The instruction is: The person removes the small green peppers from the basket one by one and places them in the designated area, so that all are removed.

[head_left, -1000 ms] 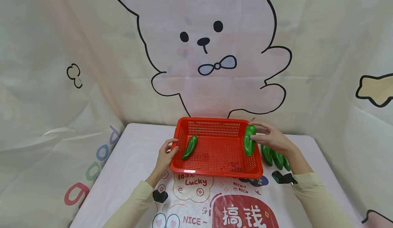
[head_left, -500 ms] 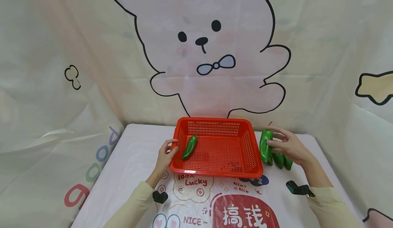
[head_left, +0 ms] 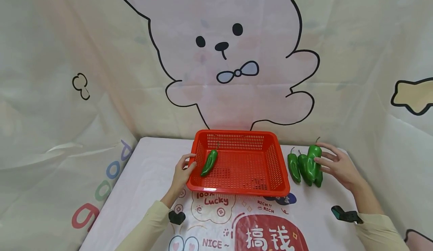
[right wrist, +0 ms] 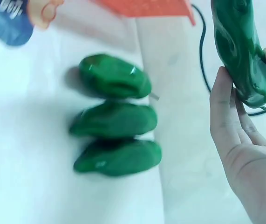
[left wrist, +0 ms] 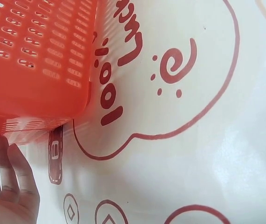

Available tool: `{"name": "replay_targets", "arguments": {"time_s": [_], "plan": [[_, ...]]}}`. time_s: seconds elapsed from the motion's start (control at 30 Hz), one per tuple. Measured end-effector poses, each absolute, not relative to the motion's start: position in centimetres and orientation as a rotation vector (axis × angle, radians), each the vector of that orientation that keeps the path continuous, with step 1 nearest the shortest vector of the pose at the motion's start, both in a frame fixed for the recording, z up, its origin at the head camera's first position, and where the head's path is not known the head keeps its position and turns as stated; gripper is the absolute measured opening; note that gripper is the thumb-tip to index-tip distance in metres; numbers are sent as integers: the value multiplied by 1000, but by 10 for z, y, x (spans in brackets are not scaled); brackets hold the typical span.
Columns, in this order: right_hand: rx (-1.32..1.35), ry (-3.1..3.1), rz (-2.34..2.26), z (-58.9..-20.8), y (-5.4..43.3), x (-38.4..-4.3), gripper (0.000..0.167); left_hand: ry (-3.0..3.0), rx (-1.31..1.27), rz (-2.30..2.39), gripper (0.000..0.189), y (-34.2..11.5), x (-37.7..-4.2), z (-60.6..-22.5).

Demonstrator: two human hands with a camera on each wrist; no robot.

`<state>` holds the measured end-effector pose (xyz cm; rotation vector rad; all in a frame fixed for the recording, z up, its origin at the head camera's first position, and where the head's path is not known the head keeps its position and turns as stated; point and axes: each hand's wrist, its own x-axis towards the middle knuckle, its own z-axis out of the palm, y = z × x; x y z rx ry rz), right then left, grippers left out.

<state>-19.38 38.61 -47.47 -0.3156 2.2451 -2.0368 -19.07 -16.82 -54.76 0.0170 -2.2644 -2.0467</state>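
A red plastic basket (head_left: 241, 168) stands in the middle of the table, with one long green pepper (head_left: 209, 162) inside near its left wall. My left hand (head_left: 180, 172) holds its left rim; several fingertips press its outer wall in the left wrist view. To the right of the basket, my right hand (head_left: 339, 168) pinches a bigger green pepper (head_left: 314, 161) between thumb and fingers, stem pointing up. This pepper appears raised above a row of other green peppers (right wrist: 114, 119), which lie side by side on the table. In the head view it partly covers them.
A white printed cloth (head_left: 209, 224) with red lettering covers the table. Behind rises a fabric backdrop (head_left: 233, 104) with a cartoon animal. A dark cord (right wrist: 202, 56) shows at the right in the right wrist view.
My right hand has carried the pepper from above the basket's right side rightward, over the row of peppers. My left hand and the basket have stayed in place.
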Motion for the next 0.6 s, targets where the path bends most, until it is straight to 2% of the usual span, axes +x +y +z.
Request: {"name": "replay_targets", "arguments": {"time_s": [0.6], "plan": [[-256, 2496, -1797, -501, 440, -188, 54, -2264, 15, -2082, 36, -169, -193, -548]]}}
